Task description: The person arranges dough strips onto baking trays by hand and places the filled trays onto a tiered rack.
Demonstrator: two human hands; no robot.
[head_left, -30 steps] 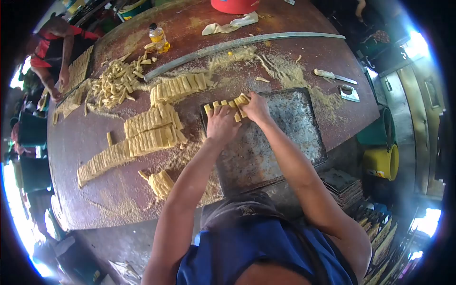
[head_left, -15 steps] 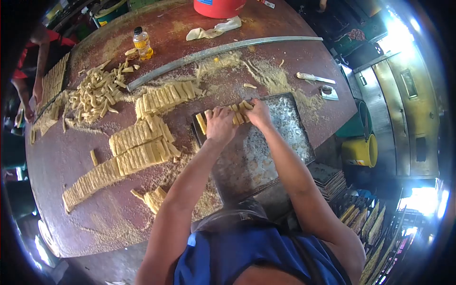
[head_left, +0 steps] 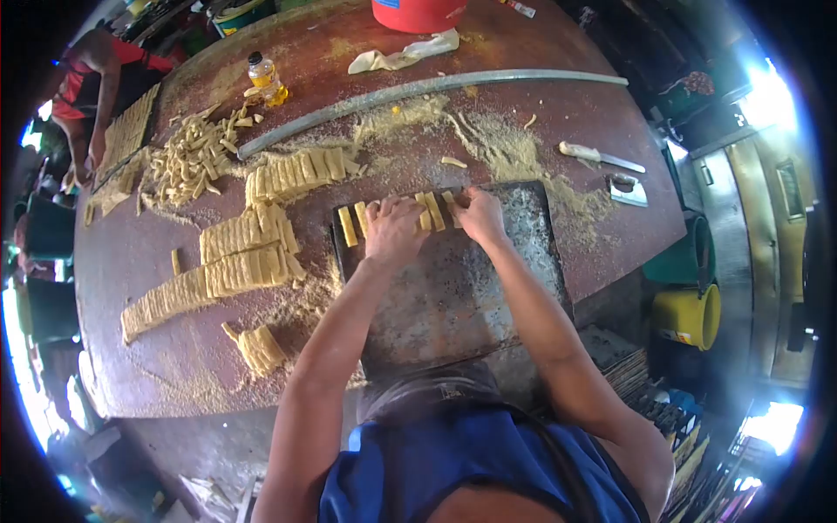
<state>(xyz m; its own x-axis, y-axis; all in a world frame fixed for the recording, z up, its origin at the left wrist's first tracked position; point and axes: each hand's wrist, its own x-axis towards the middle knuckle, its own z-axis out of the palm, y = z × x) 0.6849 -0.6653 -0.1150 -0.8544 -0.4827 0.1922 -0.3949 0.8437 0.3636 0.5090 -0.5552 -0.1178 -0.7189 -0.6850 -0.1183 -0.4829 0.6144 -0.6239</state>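
Observation:
A dark, worn baking tray [head_left: 436, 305] lies on the table edge in front of me, with a row of pale yellow dough strips [head_left: 347, 227] along its far side. My left hand [head_left: 394, 231] is over the middle of this row, its fingers curled down on strips that it partly hides. More strips stand on either side of it, with gaps between some. At the row's right end, my right hand [head_left: 480, 216] pinches one dough strip [head_left: 452, 209] between thumb and fingers. The rest of the tray's surface is bare, stained metal.
Left of the tray lie rows of cut strips [head_left: 248, 253] and a heap of offcuts [head_left: 187, 161]. Beyond are a long metal bar [head_left: 418, 91], a bottle [head_left: 266, 80], a cloth [head_left: 405, 54], a knife [head_left: 602, 157] and a scraper [head_left: 628, 190]. A person [head_left: 105, 65] works far left.
The strips on the tray, bunched between my hands before, now stand more spread out, with two visible left of my left hand. The view has shifted slightly.

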